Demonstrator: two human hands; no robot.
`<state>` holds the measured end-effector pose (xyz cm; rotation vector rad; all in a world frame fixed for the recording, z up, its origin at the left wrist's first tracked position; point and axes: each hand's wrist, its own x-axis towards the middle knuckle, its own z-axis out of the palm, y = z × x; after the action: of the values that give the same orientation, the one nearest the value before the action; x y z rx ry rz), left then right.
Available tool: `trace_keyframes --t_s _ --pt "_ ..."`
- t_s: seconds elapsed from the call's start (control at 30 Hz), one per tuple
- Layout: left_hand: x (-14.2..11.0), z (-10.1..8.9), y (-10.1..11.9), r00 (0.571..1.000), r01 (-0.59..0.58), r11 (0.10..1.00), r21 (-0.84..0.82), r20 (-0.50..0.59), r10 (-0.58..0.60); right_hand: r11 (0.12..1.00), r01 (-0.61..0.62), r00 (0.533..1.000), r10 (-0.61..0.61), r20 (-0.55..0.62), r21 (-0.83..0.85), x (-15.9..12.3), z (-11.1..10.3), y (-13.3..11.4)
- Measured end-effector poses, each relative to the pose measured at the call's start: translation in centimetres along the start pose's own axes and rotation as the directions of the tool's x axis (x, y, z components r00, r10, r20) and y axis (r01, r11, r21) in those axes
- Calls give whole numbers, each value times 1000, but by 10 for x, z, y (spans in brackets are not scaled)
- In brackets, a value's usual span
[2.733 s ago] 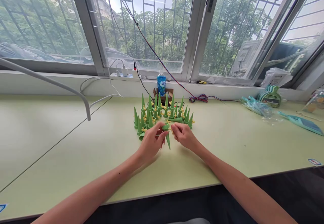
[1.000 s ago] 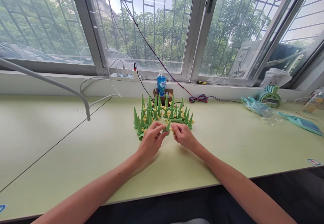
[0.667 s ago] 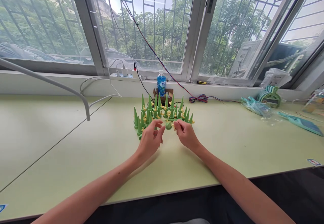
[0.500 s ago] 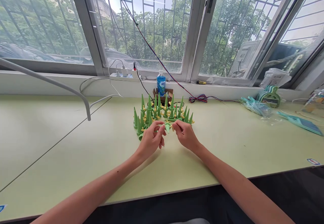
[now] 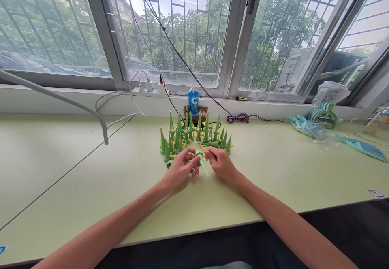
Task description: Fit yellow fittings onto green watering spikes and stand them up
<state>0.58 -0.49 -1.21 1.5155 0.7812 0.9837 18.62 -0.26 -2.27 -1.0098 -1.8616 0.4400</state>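
Left fingers (image 5: 191,164) (loosely bent) near curled right fingers (image 5: 210,155)

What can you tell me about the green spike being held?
The green spike looks plastic, with a wide, collared end tapering to a point. It is held tip towards the person, slanting slightly right, near a cluster of similar spikes. The left hand pinches it near the wide end; the right hand grips a small yellow piece at its side, mostly hidden.

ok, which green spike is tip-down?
The green spike between the left hand and the right hand; its tip slants downward, whereas the upright spikes behind it point up.
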Motion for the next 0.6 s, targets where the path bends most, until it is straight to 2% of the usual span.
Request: trace_keyframes --t_s 0.23,0.4,0.5,0.6 --pt "-1 0 -4 997 -65 977 204 -31 73 996 -84 996 84 37 -2 2 5 2" --pt "-4 2 -3 972 -154 887 436 -92 214 971 -208 975 198 97 118 2 6 -1" --pt "-4 4 -3 962 -183 876 445 -101 252 934 -280 957 255 135 222 2 8 -3" --pt "-3 4 -4 966 -179 916 360 -111 232 906 -312 948 275 162 287 2 10 -4"
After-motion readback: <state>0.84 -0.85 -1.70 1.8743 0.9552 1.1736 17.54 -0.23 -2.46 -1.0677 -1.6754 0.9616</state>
